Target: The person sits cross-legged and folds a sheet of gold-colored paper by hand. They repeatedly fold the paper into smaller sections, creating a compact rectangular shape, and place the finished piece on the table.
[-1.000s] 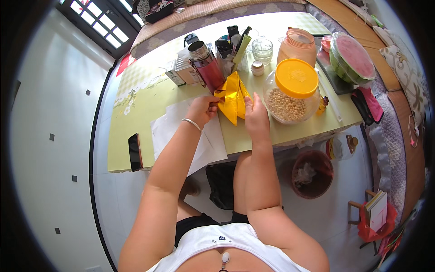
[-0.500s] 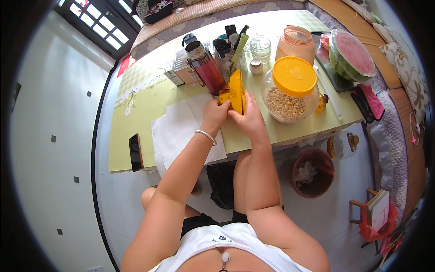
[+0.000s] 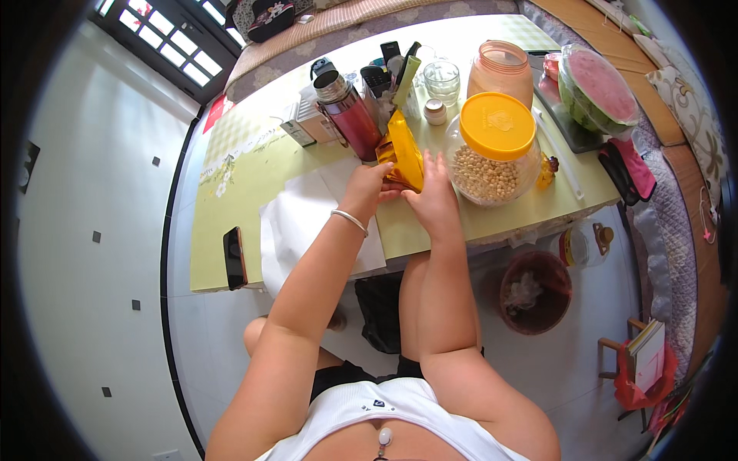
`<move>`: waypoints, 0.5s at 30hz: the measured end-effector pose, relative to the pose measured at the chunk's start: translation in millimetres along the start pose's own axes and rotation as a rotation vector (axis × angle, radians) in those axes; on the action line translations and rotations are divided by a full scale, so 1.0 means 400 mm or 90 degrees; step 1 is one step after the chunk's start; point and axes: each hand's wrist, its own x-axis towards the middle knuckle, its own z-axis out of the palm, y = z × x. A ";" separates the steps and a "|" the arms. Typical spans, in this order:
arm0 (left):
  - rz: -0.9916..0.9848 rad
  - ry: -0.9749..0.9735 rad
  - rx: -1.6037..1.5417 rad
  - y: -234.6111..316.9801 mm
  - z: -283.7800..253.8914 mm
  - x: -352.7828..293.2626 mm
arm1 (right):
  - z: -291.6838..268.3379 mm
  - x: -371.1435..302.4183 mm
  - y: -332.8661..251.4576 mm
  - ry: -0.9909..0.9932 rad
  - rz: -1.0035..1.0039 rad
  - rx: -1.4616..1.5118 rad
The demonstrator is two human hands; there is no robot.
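Note:
Both my hands are at a shiny gold foil piece (image 3: 400, 152), folded and standing up off the table near its front middle. My left hand (image 3: 367, 188), with a silver bangle at the wrist, pinches its lower left side, the thumb in front. Along its lower right edge my right hand (image 3: 432, 201) is closed on it, fingers pointing away from me. Just left of the foil stands an uncapped red thermos flask (image 3: 360, 127). White paper sheets (image 3: 304, 227) lie flat to the left of my left hand. A clear jar of pale beans with a yellow lid (image 3: 498, 127) stands to the right.
A phone (image 3: 234, 257) lies at the table's left front edge. Behind the foil are a small white-lidded jar (image 3: 435, 112), a glass (image 3: 442, 81) and an orange-tinted jar (image 3: 500, 71). Cut watermelon (image 3: 596, 92) sits far right. A bin (image 3: 536, 296) stands on the floor.
The gold foil has tilted and turned, its top leaning left and its shiny side showing more. My left fingers have opened out a little under its lower edge.

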 end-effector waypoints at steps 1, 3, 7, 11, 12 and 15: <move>-0.004 -0.002 -0.002 -0.001 -0.006 0.003 | 0.001 0.000 0.000 0.006 -0.008 0.006; -0.009 0.003 -0.036 -0.001 0.003 -0.001 | -0.001 0.001 0.004 0.019 -0.021 0.016; 0.029 0.029 0.023 0.001 -0.013 -0.009 | -0.005 -0.004 0.000 0.025 -0.051 -0.087; 0.443 0.185 0.336 -0.036 -0.093 -0.020 | 0.020 -0.014 -0.020 0.142 -0.162 -0.084; 0.484 0.198 0.466 0.003 -0.078 -0.083 | 0.019 -0.013 -0.025 0.192 -0.194 -0.078; 0.638 0.290 0.787 0.004 -0.157 -0.123 | 0.023 -0.025 -0.084 0.193 -0.347 0.044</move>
